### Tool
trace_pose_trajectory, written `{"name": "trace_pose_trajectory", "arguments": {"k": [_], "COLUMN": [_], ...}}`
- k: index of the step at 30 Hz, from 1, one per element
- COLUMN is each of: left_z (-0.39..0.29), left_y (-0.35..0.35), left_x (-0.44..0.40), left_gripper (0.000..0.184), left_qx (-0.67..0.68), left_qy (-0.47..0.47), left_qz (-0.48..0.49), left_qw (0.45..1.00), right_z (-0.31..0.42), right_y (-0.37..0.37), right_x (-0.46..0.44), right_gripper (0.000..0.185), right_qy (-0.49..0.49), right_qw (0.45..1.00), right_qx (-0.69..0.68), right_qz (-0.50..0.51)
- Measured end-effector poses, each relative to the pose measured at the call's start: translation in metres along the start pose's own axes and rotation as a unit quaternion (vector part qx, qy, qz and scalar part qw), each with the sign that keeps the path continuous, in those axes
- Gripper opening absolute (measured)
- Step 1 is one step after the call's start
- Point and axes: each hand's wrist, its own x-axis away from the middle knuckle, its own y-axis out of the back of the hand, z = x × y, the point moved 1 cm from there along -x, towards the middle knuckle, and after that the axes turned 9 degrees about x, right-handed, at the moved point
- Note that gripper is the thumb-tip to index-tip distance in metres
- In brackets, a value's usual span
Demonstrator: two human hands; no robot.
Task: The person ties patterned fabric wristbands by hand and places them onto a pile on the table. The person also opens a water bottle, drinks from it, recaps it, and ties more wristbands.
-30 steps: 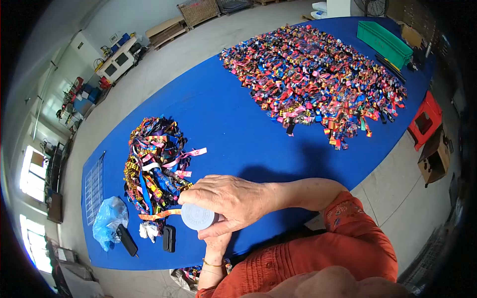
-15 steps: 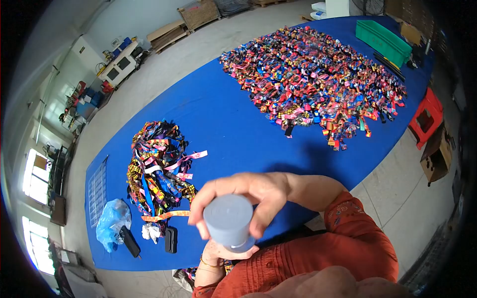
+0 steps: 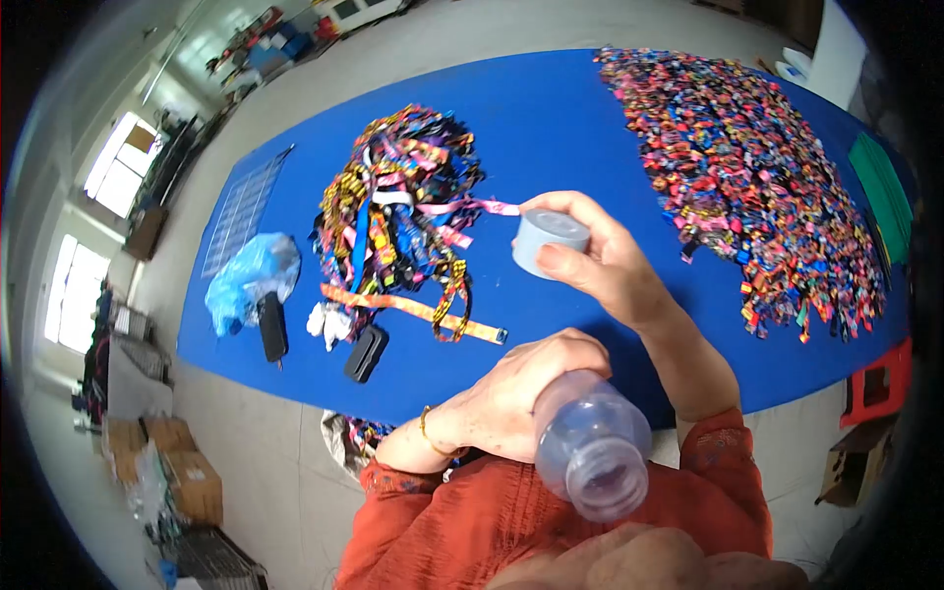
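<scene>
2 grips: left hand [image 3: 521, 388], fingers clasping bottle [image 3: 595, 442] (uncapped); right hand [image 3: 610, 261], fingers pinching cap [image 3: 547, 236].

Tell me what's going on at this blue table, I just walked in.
A person's left hand holds a clear bottle, its open mouth towards the camera. The right hand holds the grey lid, apart from the bottle. On the table are a heap of straps and, farther right, a broad spread of small colourful pieces.
</scene>
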Motion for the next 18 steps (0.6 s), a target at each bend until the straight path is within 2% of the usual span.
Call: {"name": "trace_pose_trajectory", "arguments": {"k": [5,10,18], "left_z": [-0.009,-0.014,-0.024], "left_y": [0.012,0.023,0.036], "left_x": [-0.002,-0.001,-0.007], "left_gripper": [0.058,0.031,0.049], "left_qx": [-0.035,-0.100,-0.165], "left_qy": [-0.050,-0.063,-0.151], "left_qz": [-0.009,-0.038,-0.071], "left_qw": [0.998,0.992,0.972], "right_z": [-0.002,0.001,0.000], "right_y": [-0.004,-0.004,-0.004], "right_x": [-0.001,0.000,0.001], "right_gripper": [0.044,0.049,0.049], "right_qy": [-0.008,-0.015,0.004], "right_qw": [0.999,0.999,0.999], "right_qx": [0.040,0.033,0.029], "right_qz": [0.009,0.017,0.023]}}
